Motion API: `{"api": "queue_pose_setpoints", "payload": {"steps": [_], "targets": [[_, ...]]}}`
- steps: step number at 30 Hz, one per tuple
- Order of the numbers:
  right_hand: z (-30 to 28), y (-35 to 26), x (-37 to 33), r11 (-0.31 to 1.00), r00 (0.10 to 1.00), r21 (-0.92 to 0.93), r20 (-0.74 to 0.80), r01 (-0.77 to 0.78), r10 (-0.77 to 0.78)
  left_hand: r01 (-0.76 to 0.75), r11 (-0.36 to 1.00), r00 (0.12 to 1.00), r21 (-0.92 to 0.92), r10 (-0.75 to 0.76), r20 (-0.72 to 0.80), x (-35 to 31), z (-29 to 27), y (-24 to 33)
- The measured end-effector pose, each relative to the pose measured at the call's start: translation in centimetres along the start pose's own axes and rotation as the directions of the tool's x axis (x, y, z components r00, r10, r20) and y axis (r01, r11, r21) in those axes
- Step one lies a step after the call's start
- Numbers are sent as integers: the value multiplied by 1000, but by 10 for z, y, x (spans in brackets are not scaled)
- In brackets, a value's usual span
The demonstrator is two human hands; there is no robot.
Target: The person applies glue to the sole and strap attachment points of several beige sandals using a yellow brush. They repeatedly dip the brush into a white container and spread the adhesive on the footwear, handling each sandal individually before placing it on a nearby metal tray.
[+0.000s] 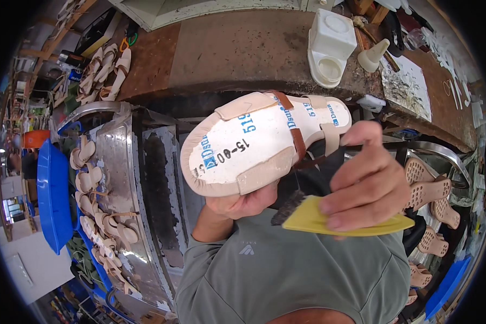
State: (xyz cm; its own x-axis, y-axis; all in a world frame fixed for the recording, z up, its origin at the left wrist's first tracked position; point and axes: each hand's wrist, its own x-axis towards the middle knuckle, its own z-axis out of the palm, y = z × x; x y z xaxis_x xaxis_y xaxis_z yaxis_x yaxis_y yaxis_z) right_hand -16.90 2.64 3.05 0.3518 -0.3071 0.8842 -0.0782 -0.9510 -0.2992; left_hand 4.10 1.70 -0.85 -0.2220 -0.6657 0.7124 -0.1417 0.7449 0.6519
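Observation:
A sandal upper on its form [227, 143] is held up before me, its white underside facing up. Beige straps fold over its edges, and a brown strap [290, 124] crosses the narrow middle. My left hand [243, 202] grips it from below at the wide end; most of those fingers are hidden behind it. My right hand [370, 183] is closed around a yellow-handled brush [305, 216] with dark bristles, which point left, just below the sandal. The right index finger is bent near the beige strap at the narrow end; I cannot tell if it touches.
A brown workbench [227, 48] runs across the far side. On it stand a white plastic container [332, 46] and a cream nozzle-shaped piece [373, 55]. Several sandals [105, 73] lie at its left. Racks with sandals [89, 178] and perforated soles [431, 191] flank me; a blue tray [53, 194] is far left.

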Motion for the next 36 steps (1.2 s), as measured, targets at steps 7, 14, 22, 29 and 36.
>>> {"api": "queue_pose_setpoints", "payload": {"steps": [7,14,22,29,36], "targets": [[-15,4,-1,987,998,148,-3,59,-59,3,995,999,103,2,-44,-6,-6,4],[-20,3,-9,999,999,-29,-45,13,-15,-19,993,997,116,27,-69,-5,-6,2],[-36,-3,-3,996,1000,-92,-13,11,-13,-22,994,996,109,31,-79,-7,-2,4],[-37,0,4,993,988,94,-145,73,-59,9,998,994,66,-2,-113,-5,3,5],[9,-16,14,996,994,2,60,90,-90,-11,1000,991,-21,8,-136,3,5,4]]}}
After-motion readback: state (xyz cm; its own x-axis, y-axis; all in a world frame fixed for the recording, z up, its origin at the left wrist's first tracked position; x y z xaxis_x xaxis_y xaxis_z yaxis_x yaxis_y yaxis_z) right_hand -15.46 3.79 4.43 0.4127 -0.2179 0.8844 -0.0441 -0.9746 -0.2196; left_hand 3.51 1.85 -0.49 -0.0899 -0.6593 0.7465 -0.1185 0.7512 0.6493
